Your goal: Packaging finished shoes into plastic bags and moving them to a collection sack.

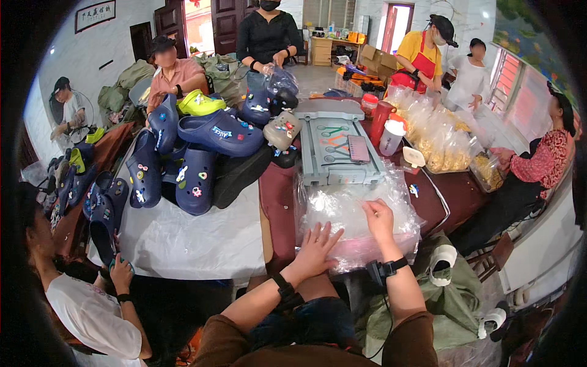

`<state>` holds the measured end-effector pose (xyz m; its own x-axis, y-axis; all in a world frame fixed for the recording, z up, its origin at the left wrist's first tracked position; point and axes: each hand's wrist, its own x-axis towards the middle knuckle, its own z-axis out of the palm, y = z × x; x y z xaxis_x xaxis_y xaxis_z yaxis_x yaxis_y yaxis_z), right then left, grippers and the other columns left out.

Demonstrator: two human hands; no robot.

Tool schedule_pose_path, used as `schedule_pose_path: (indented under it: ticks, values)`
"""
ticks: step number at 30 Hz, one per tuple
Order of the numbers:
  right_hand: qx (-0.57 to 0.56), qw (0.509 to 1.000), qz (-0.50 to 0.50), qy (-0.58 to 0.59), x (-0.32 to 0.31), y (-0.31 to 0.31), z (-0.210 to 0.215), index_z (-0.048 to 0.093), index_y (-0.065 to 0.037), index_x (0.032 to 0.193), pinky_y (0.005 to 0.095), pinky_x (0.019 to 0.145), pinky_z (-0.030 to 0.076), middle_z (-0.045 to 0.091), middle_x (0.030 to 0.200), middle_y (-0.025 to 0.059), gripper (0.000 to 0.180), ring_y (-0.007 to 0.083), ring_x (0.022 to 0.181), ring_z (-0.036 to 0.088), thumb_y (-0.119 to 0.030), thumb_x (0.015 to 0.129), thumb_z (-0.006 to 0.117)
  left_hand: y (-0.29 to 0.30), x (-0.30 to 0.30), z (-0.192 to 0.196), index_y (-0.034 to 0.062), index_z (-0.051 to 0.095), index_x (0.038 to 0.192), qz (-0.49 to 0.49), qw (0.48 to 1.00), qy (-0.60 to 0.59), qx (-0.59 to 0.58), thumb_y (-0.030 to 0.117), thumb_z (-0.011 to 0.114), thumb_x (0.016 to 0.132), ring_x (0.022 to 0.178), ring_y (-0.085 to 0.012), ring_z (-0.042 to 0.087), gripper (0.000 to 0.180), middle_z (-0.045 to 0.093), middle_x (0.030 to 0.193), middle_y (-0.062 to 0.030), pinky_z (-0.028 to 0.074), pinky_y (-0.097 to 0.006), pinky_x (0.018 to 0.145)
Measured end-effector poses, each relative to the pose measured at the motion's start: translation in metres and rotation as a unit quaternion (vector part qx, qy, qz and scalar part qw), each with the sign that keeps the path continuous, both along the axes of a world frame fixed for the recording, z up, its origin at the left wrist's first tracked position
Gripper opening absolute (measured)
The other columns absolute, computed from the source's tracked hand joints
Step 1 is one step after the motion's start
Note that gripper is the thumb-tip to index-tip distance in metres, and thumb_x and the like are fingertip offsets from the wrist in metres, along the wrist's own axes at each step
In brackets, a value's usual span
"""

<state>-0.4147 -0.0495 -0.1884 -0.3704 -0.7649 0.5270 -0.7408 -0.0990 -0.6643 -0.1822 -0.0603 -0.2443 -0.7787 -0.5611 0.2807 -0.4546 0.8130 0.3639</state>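
A stack of clear plastic bags point(342, 208), pinkish along its near edge, lies in front of me on the table. My left hand point(313, 251) rests flat at its near left side, fingers spread, holding nothing. Over the right part of the stack, my right hand point(379, 217) is closed, thumb against fingers; whether clear film is caught in that pinch cannot be seen. Just beyond the bags sits a grey plastic case point(333, 144), with scissors point(333, 131) and a pink notepad point(358, 148) on its lid.
Navy clogs with charms point(197, 180) are heaped at left on a white sheet point(183, 244). A red thermos point(380, 122), a white-lidded bottle point(392, 136) and filled clear bags point(449, 147) stand to the right. Several people work around the table; one at lower left holds a clog point(104, 229).
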Motion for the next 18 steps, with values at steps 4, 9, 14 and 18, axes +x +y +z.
schedule_pose_path:
  ticks: [4,9,14,18]
  values:
    - [-0.081,0.995,-0.004,-0.056,0.015,0.001,0.007,0.073,0.001,0.093,0.0330,0.062,0.044,0.057,0.076,0.0104,0.016,0.0238,0.066,0.056,-0.013,0.090,0.069,-0.004,-0.002,-0.028,0.0312,0.026,0.156,0.000,0.999,-0.016,-0.037,0.039,0.074,0.083,0.145,-0.0519,0.018,0.088,0.014,0.163,-0.0213,0.023,-0.067,0.112]
    - [-0.187,0.981,-0.024,-0.033,0.037,0.042,0.032,0.071,0.004,0.093,0.0304,0.061,0.041,0.051,0.074,0.0085,0.011,0.0192,0.066,0.050,-0.006,0.089,0.069,-0.005,-0.010,-0.033,0.0352,0.028,0.155,0.014,0.999,-0.023,-0.033,0.038,0.071,0.086,0.147,-0.0510,0.015,0.081,0.011,0.164,-0.0209,0.022,-0.067,0.113]
    - [-0.246,0.960,0.044,0.125,0.096,0.101,0.061,0.073,-0.003,0.097,0.0349,0.063,0.043,0.053,0.078,0.0069,0.022,0.0250,0.071,0.052,-0.001,0.074,0.074,0.001,0.011,-0.008,0.0219,0.025,0.157,-0.002,0.999,0.039,-0.018,0.048,0.076,0.078,0.148,-0.0512,0.007,0.098,0.006,0.163,-0.0251,0.015,-0.068,0.114]
    - [-0.212,0.959,0.123,0.141,0.123,0.102,0.048,0.076,-0.008,0.100,0.0334,0.061,0.043,0.054,0.079,0.0052,0.027,0.0236,0.069,0.052,-0.003,0.073,0.077,0.015,0.054,0.020,0.0101,0.011,0.159,-0.031,0.981,0.173,0.075,0.054,0.085,0.066,0.150,-0.0474,-0.003,0.127,0.002,0.161,-0.0294,0.008,-0.057,0.119]
